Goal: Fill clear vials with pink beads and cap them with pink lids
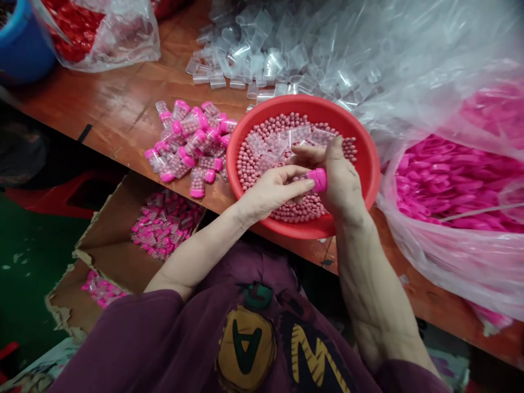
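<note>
My left hand [273, 188] is closed around a small clear tube with a bright pink cap [317, 179], held above a red plastic basin [370, 164]. Most of the tube is hidden by my fingers. The palm of my right hand [341, 180] rests against the capped end, its fingers stretched out and apart. Inside the basin lie many small pink beads [301, 212] and several loose clear tubes [301, 134]. Left of the basin, a pile of bead-filled tubes with pink caps [192, 136] is spread on the table.
Clear empty tubes [254, 54] are heaped behind the basin. A plastic bag of pink caps [450, 185] stands at the right. Below the table's edge, a cardboard box [110, 234] holds more filled tubes. At the far left are a bag of red pieces [73, 33] and a blue bucket [24, 46].
</note>
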Motion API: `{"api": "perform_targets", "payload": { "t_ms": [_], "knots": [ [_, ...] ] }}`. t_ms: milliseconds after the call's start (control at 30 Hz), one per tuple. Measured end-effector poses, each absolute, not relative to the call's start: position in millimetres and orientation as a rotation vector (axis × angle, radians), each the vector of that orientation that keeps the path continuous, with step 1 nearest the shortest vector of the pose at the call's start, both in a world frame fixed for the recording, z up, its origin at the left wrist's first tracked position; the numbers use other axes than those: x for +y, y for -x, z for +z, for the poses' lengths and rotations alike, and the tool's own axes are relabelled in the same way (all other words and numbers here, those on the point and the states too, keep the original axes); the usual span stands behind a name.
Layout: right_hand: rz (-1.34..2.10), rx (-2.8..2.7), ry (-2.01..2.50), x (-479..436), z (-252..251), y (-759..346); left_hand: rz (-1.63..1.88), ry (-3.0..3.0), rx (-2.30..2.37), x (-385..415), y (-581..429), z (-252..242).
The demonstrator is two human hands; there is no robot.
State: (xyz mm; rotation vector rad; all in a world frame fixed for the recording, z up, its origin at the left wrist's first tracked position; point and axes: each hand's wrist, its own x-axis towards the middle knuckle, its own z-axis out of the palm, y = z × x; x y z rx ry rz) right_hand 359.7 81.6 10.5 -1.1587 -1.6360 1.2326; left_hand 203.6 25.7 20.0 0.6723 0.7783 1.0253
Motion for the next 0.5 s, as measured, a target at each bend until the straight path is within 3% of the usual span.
{"api": "perform_targets", "payload": {
  "t_ms": [133, 267, 500],
  "knots": [
    [1.371, -1.701, 1.146, 79.3, 8.9, -362.9, 0.992, -0.744, 0.826, 24.3, -203.8, 19.6],
    [1.278, -1.754, 1.195, 81.4, 3.2, -361.8, 1.069, -0.762, 0.894, 24.5, -207.9, 16.3],
    [0.655, -1.602, 1.242, 82.0, -2.8, -357.1, 1.111, -0.488, 0.937, 32.1, -212.3, 20.6]
  ]
}}
